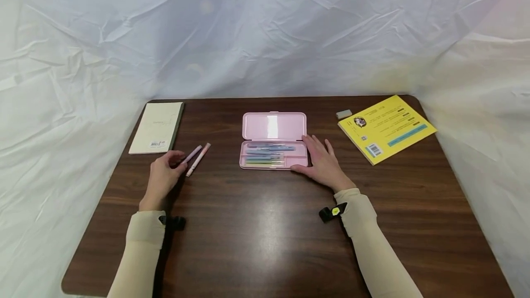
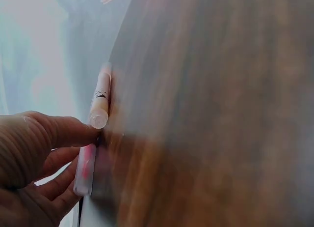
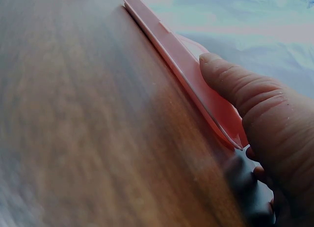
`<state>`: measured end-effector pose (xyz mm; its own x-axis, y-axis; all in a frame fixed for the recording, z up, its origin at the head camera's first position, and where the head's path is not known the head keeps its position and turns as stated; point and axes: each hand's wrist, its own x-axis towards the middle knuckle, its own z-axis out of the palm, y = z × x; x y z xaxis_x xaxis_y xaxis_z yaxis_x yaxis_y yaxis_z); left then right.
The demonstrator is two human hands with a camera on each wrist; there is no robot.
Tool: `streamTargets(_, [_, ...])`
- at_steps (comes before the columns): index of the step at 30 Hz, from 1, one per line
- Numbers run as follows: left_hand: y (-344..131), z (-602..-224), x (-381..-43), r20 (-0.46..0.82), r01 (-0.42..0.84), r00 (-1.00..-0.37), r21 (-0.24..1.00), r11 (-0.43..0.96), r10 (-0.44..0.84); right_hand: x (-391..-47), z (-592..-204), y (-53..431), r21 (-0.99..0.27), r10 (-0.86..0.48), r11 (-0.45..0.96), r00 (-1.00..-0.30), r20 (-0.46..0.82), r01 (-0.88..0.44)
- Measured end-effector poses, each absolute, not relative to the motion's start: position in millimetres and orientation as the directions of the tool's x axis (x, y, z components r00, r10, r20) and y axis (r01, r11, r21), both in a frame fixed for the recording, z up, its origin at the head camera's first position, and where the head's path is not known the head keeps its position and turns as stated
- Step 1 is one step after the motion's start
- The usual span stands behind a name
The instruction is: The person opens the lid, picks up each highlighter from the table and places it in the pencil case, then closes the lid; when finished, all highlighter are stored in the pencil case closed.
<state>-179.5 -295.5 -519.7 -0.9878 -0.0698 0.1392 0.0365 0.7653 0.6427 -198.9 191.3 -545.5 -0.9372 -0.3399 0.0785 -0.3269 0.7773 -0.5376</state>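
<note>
With left fingers (image 1: 175, 154), pinching slim lilac pen (image 1: 192, 154); with right fingers (image 1: 309, 144) outstretched, touching part-filled oblong pink plastic case (image 1: 256, 125) (slim pink pen (image 1: 199, 158) outside).

Dark wood-grain table (image 1: 265, 233), pale notebook (image 1: 156, 123) with barcode label (image 1: 158, 144) at far left, grey eraser (image 1: 343, 114) just beside yellow book (image 1: 383, 130) at far right, wrinkled whitish sheeting (image 1: 265, 36) behind.

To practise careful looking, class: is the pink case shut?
No, its lid is tipped back open, and pens show inside the case.
</note>
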Motion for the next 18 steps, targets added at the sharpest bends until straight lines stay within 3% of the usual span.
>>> streamTargets(18, [-283,-518,-220,0.176,0.108,-0.984,0.615,0.781,-0.003,-198,-542,189,-0.547,-0.331,0.777,-0.941,0.068,-0.313])
